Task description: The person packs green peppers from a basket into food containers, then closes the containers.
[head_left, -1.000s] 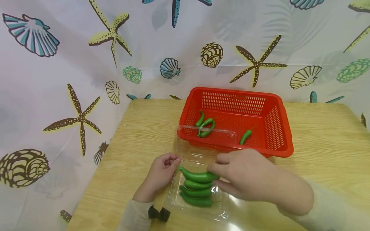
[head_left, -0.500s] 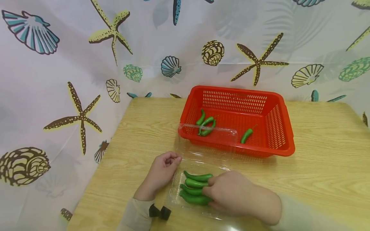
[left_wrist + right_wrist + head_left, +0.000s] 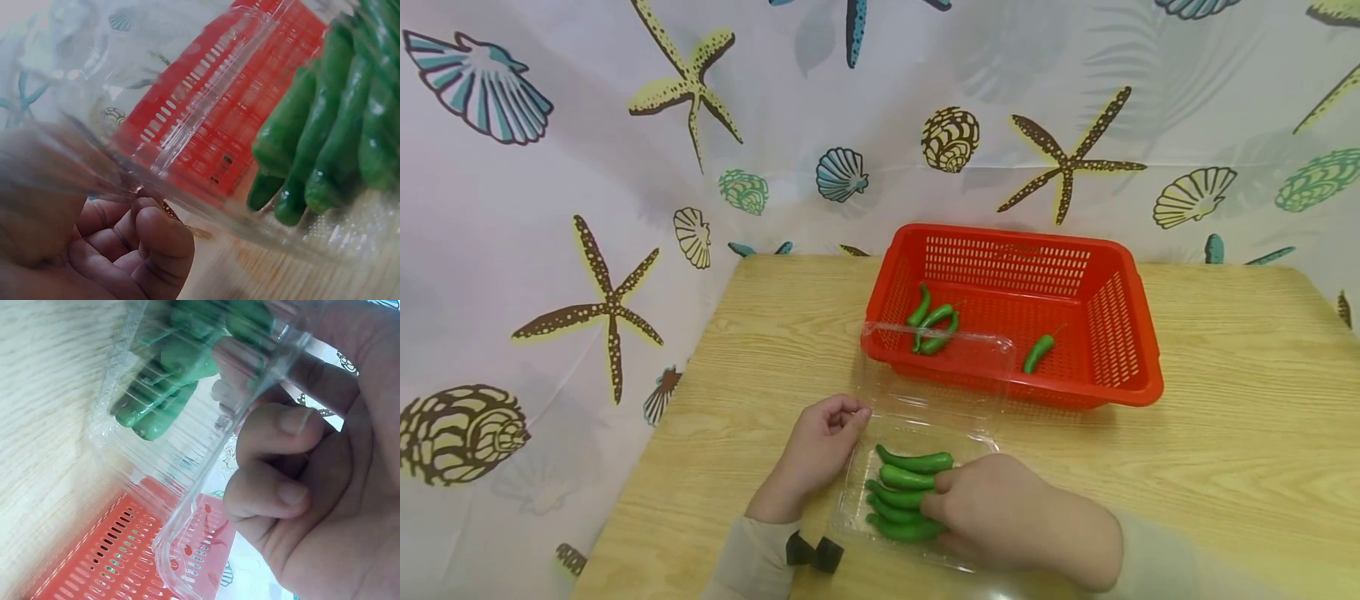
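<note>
A clear plastic clamshell container (image 3: 857, 521) lies on the table with its lid raised toward the back. Several green chili peppers (image 3: 910, 477) lie side by side in its base. At the left edge near the hinge, my left hand (image 3: 823, 442) pinches the plastic rim between thumb and finger. My right hand (image 3: 1000, 517) reaches over the right side, its fingertips at the right ends of the lower peppers, gripping one there. In the right wrist view two fingers curl outside the container wall, and the peppers (image 3: 178, 369) show through the plastic. The right fingertips are partly hidden.
Behind the lid stands a red perforated basket (image 3: 1120, 396) holding several green peppers (image 3: 936, 321) at its left and a single pepper (image 3: 1039, 353) at its right. A white curtain (image 3: 887, 100) printed with shells and starfish hangs behind the wooden table (image 3: 1225, 358).
My right hand has let go of the rearmost pepper, now lying in the container, and moved toward the lower peppers, which have shifted slightly. My left hand has stayed put.
</note>
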The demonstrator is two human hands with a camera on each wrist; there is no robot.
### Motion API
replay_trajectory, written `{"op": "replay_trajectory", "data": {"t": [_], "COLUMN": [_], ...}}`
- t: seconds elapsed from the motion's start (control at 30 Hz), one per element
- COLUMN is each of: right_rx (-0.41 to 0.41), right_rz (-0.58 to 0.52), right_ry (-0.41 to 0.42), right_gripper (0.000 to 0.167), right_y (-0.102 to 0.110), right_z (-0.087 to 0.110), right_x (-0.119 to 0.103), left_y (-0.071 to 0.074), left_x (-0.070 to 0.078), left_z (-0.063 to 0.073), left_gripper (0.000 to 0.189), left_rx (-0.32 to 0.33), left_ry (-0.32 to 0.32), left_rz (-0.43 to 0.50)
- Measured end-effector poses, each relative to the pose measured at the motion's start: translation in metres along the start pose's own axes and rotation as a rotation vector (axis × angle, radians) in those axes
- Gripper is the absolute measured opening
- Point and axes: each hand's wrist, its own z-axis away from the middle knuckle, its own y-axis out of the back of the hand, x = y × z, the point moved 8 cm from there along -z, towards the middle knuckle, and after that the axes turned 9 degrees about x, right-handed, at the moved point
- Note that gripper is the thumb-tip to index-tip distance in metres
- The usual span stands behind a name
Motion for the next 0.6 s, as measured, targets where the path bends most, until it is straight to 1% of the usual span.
{"op": "replay_trajectory", "data": {"t": [0.13, 0.33, 0.53, 0.6], "right_rx": [0.021, 0.063, 0.054, 0.065], "right_rz": [-0.009, -0.023, -0.038, -0.049], "right_ry": [-0.001, 0.004, 0.003, 0.000], "right_gripper": [0.018, 0.016, 0.015, 0.015], "right_y": [0.002, 0.011, 0.016, 0.020], "right_z": [0.002, 0.004, 0.004, 0.005], "right_x": [0.001, 0.003, 0.003, 0.004], "left_y": [0.000, 0.000, 0.000, -0.001], "left_x": [0.000, 0.000, 0.000, 0.000], "left_z": [0.000, 0.001, 0.001, 0.001], "left_gripper": [0.017, 0.017, 0.017, 0.017], "left_rx": [-0.001, -0.008, -0.007, -0.005], "left_ry": [0.012, 0.033, 0.042, 0.040], "left_rz": [0.002, 0.020, 0.024, 0.024]}}
